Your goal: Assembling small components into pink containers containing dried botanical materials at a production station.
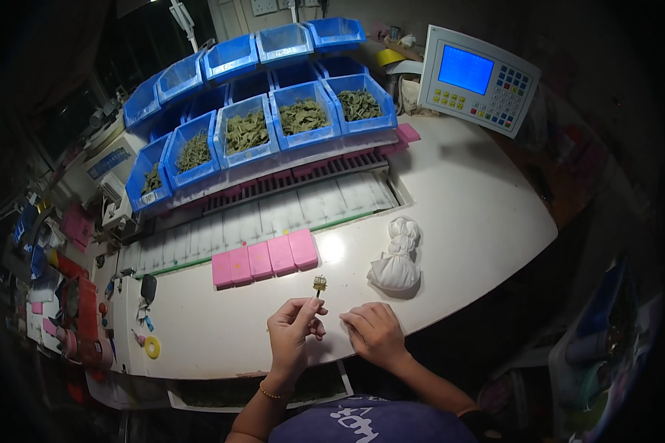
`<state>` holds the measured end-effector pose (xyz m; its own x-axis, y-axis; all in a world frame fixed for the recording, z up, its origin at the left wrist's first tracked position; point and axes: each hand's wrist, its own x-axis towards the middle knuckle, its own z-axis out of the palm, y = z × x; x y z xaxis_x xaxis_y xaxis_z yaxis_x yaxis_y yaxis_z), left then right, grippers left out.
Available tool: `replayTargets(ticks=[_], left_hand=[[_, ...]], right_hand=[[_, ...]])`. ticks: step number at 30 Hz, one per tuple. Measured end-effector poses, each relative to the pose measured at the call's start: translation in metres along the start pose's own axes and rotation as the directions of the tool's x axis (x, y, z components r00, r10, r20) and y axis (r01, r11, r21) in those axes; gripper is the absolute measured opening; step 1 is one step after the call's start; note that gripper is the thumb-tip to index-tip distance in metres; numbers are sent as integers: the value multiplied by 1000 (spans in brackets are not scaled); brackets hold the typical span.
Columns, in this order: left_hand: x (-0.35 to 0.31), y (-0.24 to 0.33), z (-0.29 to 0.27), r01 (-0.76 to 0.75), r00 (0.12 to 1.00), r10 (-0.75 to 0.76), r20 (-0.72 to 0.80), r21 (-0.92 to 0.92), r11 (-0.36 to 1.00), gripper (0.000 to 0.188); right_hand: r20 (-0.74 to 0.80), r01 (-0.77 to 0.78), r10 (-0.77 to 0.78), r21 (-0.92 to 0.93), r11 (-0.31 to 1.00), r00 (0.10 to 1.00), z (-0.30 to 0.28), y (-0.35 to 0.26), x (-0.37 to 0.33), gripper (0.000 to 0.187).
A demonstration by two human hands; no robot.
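Stick (319, 285) with a yellowish head, held upright over the white counter (465, 214).
The left hand (292, 325) pinches its dark stem between thumb and fingers; the right hand (377, 334) is loosely curled nearby, its contents hidden. Pink blocks (264, 259) lie in a row beyond, a white cloth bundle (397, 260) to the right.

Tabletop (480, 214) lies open right of the white bag (397, 267); a gap runs between it and the pink blocks (261, 260). Those blocks stand ahead of the left hand (292, 331); blue bins (308, 139) wall off the back.
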<state>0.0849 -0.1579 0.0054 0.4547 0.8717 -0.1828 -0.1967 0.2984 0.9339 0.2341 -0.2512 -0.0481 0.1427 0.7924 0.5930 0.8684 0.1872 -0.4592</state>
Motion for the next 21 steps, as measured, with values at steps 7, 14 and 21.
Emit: replayTargets(ticks=[7,14,21], left_hand=[[9,-4,-2,-46,999,48,-16,70,996,22],[93,29,-12,-294,919,392,-25,617,730,22],[242,137,46,-405,446,827,342,901,-154,20]], right_hand=[[17,12,-12,10,1000,1000,0,1,-2,23],[30,34,-34,13,999,999,0,2,-2,24],[3,51,-51,14,999,999,-2,1,-2,25]])
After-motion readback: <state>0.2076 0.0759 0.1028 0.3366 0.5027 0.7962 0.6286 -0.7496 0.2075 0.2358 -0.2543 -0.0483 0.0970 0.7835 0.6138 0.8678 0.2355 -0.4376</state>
